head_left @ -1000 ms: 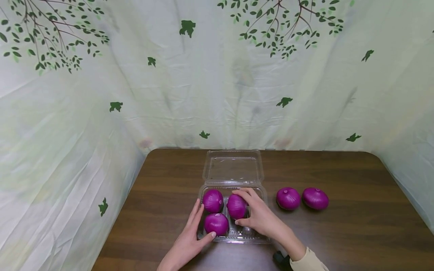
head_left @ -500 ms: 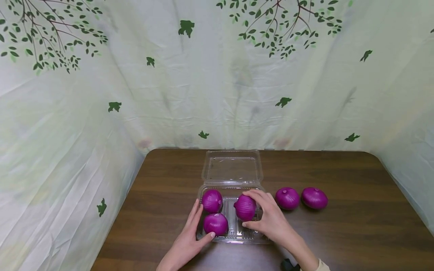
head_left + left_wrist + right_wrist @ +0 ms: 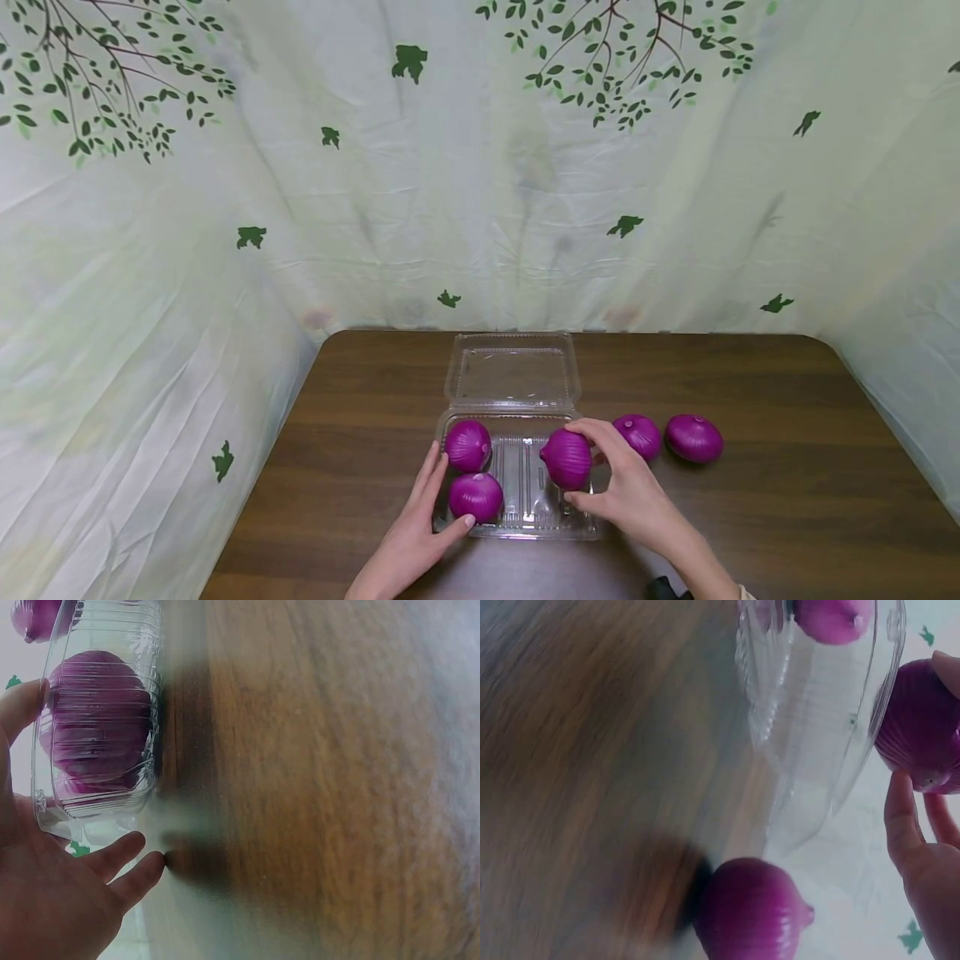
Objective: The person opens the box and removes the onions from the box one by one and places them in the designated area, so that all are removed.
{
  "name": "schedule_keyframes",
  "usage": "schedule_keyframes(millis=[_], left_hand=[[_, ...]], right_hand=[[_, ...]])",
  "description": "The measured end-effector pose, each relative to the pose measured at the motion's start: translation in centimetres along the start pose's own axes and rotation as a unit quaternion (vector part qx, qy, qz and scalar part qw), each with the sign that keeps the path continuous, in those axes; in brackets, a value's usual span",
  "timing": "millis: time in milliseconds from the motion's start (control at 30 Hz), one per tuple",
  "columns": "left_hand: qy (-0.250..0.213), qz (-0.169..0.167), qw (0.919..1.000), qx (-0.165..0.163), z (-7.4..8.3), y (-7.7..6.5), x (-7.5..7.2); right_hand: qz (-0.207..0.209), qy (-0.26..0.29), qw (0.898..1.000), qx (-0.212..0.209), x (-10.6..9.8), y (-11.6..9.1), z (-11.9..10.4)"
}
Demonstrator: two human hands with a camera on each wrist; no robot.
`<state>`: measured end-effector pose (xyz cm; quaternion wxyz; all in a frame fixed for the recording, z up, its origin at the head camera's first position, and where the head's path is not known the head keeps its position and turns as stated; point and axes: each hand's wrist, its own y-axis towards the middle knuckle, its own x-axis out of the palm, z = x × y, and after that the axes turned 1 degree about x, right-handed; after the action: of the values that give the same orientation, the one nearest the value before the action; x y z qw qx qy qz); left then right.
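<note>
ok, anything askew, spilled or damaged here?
Nothing stands out. Two onions sit in the clear box, the right hand holds a third onion above it, two more onions lie on the table; no spill or damage shows.

No readable text, labels, brands, numbers or signs; none on the held onion (image 3: 567, 460) between the right fingers (image 3: 596, 429); none on the clear box (image 3: 521, 479) beside the left fingers (image 3: 432, 492).

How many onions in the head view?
5: a rear onion and front onion at left in the container; a third onion in the right hand; a fourth onion and fifth onion on the table at right.
</note>
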<state>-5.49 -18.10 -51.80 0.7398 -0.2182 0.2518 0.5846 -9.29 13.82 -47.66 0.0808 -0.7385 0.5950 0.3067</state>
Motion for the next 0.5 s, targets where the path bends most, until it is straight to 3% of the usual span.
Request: schedule_keyframes(millis=[267, 500], left_hand=[[0.004, 0.007, 0.9999, 0.009, 0.1, 0.0, 0.0], [0.005, 0.008, 0.9999, 0.012, 0.0, 0.0, 0.1]], right_hand=[[0.028, -0.016, 0.999, -0.018, -1.2, -0.5, 0.8], [0.051, 0.02, 0.998, 0.019, -2.4, -1.4, 1.3]])
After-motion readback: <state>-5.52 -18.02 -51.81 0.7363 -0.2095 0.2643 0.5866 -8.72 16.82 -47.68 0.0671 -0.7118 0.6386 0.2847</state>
